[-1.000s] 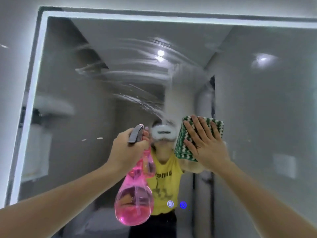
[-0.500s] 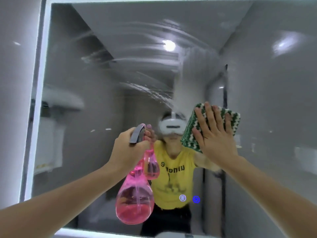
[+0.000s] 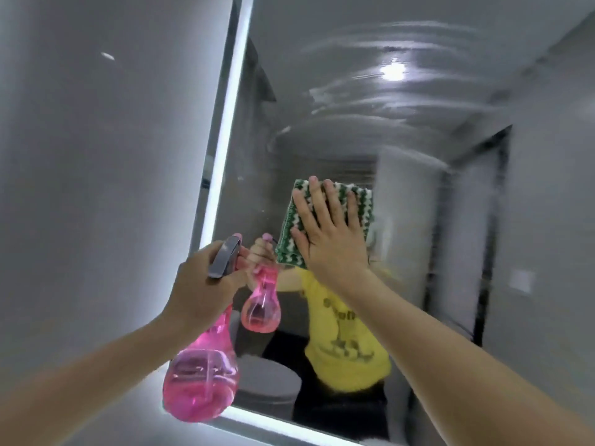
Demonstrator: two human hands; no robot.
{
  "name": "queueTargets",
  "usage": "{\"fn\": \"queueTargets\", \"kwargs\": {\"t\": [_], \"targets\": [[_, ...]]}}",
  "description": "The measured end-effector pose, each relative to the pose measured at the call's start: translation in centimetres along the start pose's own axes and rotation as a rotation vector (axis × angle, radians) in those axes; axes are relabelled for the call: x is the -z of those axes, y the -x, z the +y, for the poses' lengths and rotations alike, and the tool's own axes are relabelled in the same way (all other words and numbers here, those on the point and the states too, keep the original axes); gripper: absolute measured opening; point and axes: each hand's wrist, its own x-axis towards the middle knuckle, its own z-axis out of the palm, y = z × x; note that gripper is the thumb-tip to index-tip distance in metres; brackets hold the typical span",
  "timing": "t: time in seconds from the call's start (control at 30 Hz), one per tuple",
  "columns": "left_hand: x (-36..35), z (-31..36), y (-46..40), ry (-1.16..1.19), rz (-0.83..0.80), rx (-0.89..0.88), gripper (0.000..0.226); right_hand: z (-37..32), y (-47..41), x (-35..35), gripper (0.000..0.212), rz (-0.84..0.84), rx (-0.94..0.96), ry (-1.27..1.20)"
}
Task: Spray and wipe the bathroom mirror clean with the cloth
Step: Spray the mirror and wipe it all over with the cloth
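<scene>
A person stands before a wall mirror (image 3: 418, 156) that fills the centre and right of the frame, its lit edge running down the left and along the bottom. The view is from the person's own head, with both bare arms reaching forward.

The right hand (image 3: 328, 233), at centre frame, presses a green-and-white cloth (image 3: 362, 207) flat against the glass. Its fingers are straight and slightly spread over the cloth, palm down on it, not gripping.

The left hand (image 3: 201, 284), at lower left of centre, holds a pink spray bottle (image 3: 201, 378) by its neck, fingers curled around the grey trigger head. The bottle hangs below the hand, close to the mirror's lower left corner, with pink liquid filling part of it. Whether a finger rests on the trigger cannot be told.

The task looks partway done. Curved wet smears sweep across the upper centre of the glass, around a reflected ceiling light, so that area appears sprayed and wiped over but not yet dry or streak-free. The cloth sits below those smears, at mid height. The lower part and far right of the mirror show no clear wipe marks and probably remain to be done.
</scene>
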Motion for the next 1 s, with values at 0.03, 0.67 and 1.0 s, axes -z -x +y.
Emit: {"fn": "queueTargets", "kwargs": {"t": [0.03,0.67,1.0], "targets": [[1.2,-0.7,-0.3,-0.011,0.005,-0.011,0.008,-1.6,-0.6,0.0,0.060,-0.030,0.014,0.015],[6.4,-1.4,-0.6,-0.075,-0.014,-0.123,0.028,-8.3,-3.2,1.1,0.059,-0.302,0.457,0.066],[-3.7,5.0,0.8,0.121,-0.114,-0.014,0.016,5.2,5.1,1.5,0.058,-0.266,0.451,0.129]]}}
